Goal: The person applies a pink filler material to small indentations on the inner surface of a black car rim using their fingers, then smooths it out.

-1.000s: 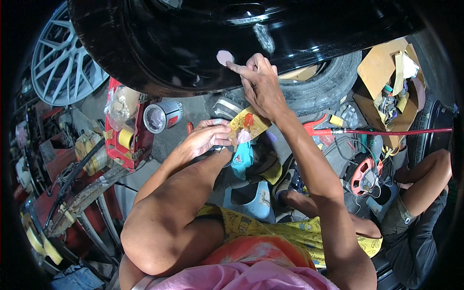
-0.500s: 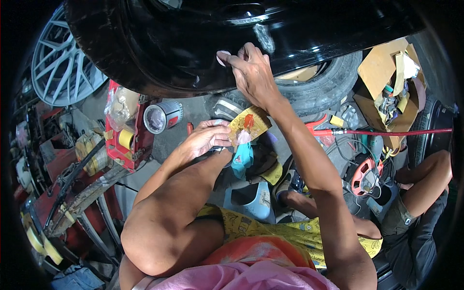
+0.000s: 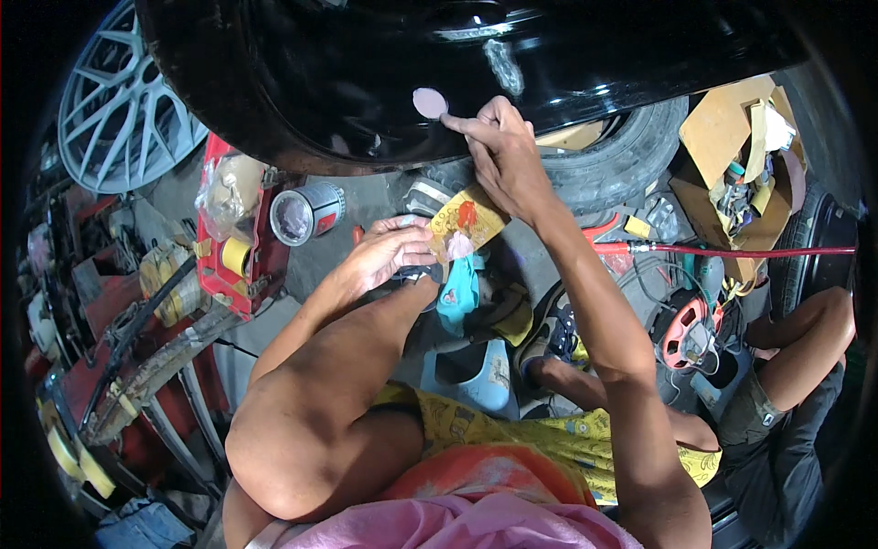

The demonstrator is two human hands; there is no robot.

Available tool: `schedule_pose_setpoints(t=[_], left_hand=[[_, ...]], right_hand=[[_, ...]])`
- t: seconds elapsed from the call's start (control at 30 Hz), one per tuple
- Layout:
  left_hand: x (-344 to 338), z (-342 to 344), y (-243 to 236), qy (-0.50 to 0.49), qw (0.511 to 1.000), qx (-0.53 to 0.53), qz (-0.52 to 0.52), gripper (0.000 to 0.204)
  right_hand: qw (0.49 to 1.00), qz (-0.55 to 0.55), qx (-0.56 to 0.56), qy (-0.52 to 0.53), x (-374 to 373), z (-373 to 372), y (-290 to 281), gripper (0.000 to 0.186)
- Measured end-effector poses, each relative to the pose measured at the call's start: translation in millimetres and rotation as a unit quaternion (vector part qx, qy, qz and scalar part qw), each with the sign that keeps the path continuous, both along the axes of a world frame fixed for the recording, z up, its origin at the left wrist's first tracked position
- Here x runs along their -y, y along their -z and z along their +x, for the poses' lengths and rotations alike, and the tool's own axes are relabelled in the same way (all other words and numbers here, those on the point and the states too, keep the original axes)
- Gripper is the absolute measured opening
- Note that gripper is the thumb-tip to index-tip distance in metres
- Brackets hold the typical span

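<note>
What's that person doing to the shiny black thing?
A person sits on the ground under a glossy black car body panel. Their right hand reaches up, fingers at the edge of a small pinkish filler patch on the panel. Their left hand holds a small yellow board with red and pink paste on it. A tyre, a silver alloy wheel and tools lie around; another person's arm shows at right.

The black car body (image 3: 384, 82) runs out past the picture's top edge. The right hand (image 3: 503, 156) hides part of the yellow card (image 3: 462, 224), whose lower end the left hand (image 3: 389, 256) covers. The silver alloy wheel (image 3: 119, 101) is cut off at the upper left rim, and the clutter beside the red toolbox (image 3: 229, 247) blurs beyond telling.
</note>
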State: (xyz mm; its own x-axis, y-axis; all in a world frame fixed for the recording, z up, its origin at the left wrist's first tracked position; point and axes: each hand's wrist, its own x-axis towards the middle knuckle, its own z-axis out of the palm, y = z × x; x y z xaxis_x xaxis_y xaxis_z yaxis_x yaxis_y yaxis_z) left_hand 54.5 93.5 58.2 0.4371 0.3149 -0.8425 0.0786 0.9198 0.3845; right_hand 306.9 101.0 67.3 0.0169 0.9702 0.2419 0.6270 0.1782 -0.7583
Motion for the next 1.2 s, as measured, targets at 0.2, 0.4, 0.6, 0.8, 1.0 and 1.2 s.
schedule_pose_setpoints(t=[0.2, 0.4, 0.6, 0.8, 1.0, 1.2], left_hand=[[-9, 1, -16, -0.041, 0.999, 0.007, 0.009, 0.014], [-12, 3, -15, -0.034, 0.999, 0.02, -0.001, 0.014], [-11, 10, -22, -0.048, 0.998, 0.024, -0.013, 0.016], [-6, 3, -18, -0.074, 0.997, 0.016, -0.008, 0.018], [1, 2, -13, -0.016, 1.0, 0.008, -0.024, 0.012], [-1, 4, -23, -0.023, 0.999, 0.012, -0.02, 0.015]], right_hand=[[0.998, -0.015, 0.011, -0.061, 60, 30, -42, 0.041], [0.979, -0.053, 0.074, -0.184, 94, 15, -47, 0.055], [0.98, -0.068, 0.07, -0.173, 98, 6, -44, 0.051], [0.983, -0.092, -0.115, -0.109, 76, 23, -39, 0.036], [0.991, -0.012, -0.135, 0.007, 0, 10, 0, 0.036], [0.999, 0.033, -0.014, 0.02, -17, -9, 14, 0.042]])
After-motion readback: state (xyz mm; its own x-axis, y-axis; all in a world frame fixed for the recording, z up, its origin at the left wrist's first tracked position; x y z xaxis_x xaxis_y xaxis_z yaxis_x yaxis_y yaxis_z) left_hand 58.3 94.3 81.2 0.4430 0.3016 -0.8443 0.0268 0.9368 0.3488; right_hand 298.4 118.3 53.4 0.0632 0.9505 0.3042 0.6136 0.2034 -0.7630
